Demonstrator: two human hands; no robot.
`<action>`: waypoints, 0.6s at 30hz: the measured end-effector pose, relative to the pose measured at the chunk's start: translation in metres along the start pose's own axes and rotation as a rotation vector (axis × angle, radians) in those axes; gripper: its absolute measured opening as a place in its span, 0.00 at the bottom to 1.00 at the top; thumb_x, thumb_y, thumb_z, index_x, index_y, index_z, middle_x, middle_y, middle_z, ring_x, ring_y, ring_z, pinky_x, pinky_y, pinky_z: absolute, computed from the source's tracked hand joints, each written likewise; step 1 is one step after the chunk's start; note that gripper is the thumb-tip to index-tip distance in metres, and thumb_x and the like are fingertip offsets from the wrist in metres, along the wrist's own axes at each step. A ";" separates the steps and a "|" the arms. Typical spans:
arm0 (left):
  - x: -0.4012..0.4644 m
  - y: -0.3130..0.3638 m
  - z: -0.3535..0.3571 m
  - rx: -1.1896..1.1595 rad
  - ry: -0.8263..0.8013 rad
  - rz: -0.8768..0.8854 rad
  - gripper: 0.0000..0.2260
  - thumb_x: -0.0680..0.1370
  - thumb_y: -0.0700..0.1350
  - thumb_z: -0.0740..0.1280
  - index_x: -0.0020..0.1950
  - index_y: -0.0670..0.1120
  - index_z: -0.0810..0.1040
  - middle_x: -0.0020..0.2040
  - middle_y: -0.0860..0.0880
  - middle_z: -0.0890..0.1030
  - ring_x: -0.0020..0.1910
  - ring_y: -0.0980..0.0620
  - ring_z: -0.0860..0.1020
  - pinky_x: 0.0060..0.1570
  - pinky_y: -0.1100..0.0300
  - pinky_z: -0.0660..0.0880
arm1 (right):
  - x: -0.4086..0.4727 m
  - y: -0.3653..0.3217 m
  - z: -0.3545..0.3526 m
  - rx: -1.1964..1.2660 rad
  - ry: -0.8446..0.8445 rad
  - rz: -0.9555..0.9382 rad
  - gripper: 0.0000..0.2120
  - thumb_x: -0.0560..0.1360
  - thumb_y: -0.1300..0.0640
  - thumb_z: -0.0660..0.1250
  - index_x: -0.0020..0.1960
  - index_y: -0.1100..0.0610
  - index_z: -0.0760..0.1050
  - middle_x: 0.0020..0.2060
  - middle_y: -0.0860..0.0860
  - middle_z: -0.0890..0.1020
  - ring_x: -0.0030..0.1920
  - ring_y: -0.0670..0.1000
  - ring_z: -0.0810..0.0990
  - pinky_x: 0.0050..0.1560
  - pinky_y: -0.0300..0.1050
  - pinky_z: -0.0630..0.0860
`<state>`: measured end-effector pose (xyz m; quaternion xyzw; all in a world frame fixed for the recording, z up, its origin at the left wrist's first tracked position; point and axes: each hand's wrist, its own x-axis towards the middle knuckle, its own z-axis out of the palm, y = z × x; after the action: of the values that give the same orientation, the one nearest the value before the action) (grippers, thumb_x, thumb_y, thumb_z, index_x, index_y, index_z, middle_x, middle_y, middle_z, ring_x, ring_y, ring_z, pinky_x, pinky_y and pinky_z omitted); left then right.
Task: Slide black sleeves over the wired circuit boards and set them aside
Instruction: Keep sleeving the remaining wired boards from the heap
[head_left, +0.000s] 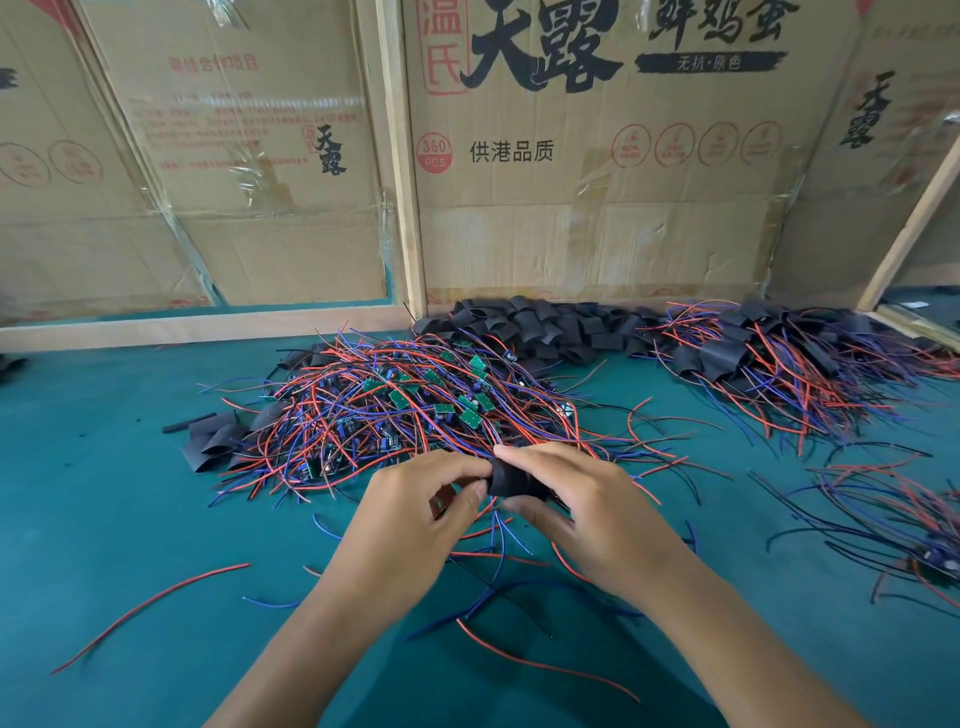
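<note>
Cardboard panels printed with red and black characters wall in the back of a green counter (104, 467), and everything below is placed relative to the big heap of unsleeved boards (405, 410), a tangle of red, blue and black leads with small green circuit boards showing through.

Left of that heap lie a few flat loose sleeves (210, 441) and a stray red wire (150, 618). Just in front of the heap, the left hand (421, 514) has its fingers curled, pinching what seems to be the board end going into the sleeve (the board itself is hidden). The right hand (582, 509) grips the black sleeve (511, 480) between thumb and fingers, wires trailing down beneath both hands.

Behind and right of the heap sits the stock of empty sleeves (550, 325); further right is the pile of finished sleeved boards (769, 353).

Sleeve and board look very light. The sleeve appears soft and collapses flat, so I would pinch its edges to keep the mouth open, and hold the board by its rigid edges rather than tugging the thin leads, whose solder joints may be fragile.
</note>
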<state>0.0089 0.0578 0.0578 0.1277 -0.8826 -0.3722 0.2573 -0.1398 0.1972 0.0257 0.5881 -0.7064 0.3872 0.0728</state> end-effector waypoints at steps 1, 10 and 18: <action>0.000 -0.001 0.001 -0.002 -0.003 -0.005 0.09 0.79 0.39 0.69 0.49 0.52 0.85 0.40 0.59 0.79 0.33 0.59 0.72 0.35 0.70 0.65 | 0.000 0.000 0.000 0.010 -0.004 0.010 0.21 0.78 0.52 0.69 0.69 0.56 0.75 0.60 0.50 0.81 0.59 0.45 0.77 0.60 0.32 0.70; 0.002 -0.009 0.004 -0.093 -0.065 -0.074 0.12 0.81 0.41 0.66 0.47 0.58 0.83 0.36 0.56 0.76 0.30 0.58 0.67 0.32 0.66 0.63 | -0.001 -0.001 0.001 0.031 -0.001 0.025 0.15 0.79 0.52 0.68 0.65 0.51 0.75 0.54 0.44 0.82 0.48 0.38 0.76 0.52 0.29 0.70; 0.003 -0.015 0.006 -0.181 -0.150 -0.133 0.13 0.75 0.51 0.61 0.53 0.62 0.83 0.39 0.46 0.78 0.33 0.56 0.71 0.38 0.46 0.73 | -0.001 -0.002 0.002 0.021 -0.022 0.035 0.17 0.80 0.45 0.65 0.66 0.50 0.75 0.54 0.44 0.81 0.48 0.36 0.75 0.52 0.30 0.70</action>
<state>0.0039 0.0497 0.0446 0.1340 -0.8518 -0.4749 0.1758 -0.1368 0.1971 0.0250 0.5806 -0.7133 0.3891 0.0521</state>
